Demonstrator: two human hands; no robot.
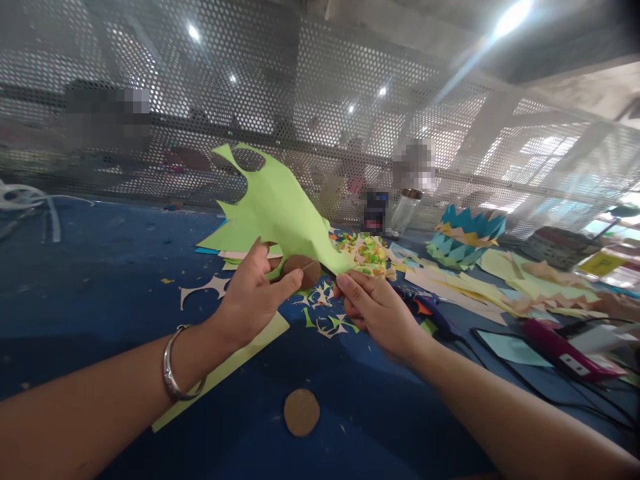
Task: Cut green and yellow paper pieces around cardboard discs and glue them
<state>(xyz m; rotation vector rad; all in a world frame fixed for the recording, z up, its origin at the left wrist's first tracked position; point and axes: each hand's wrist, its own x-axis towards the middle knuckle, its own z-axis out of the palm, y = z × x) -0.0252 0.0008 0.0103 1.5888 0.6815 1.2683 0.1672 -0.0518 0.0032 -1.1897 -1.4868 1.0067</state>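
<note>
My left hand (253, 293) is closed, pinching a sheet of light green paper (287, 207) with a round brown cardboard disc (306, 272) against it. Bites with curved edges are cut from the sheet's upper left side. At the sheet's lower right edge, my right hand (373, 303) is closed around a thin dark tool whose kind I cannot make out; my fingers hide most of it. A second cardboard disc (301, 412) lies flat on the blue table, nearer to me. Curved paper scraps (327, 313) are scattered beneath my hands.
A pale yellow-green sheet (250, 363) lies under my left forearm. On the right are a glue gun (440, 317), a magenta power strip (570, 353) with cables, and a folded-paper basket (463, 237). A perforated metal screen (280, 87) stands behind the table.
</note>
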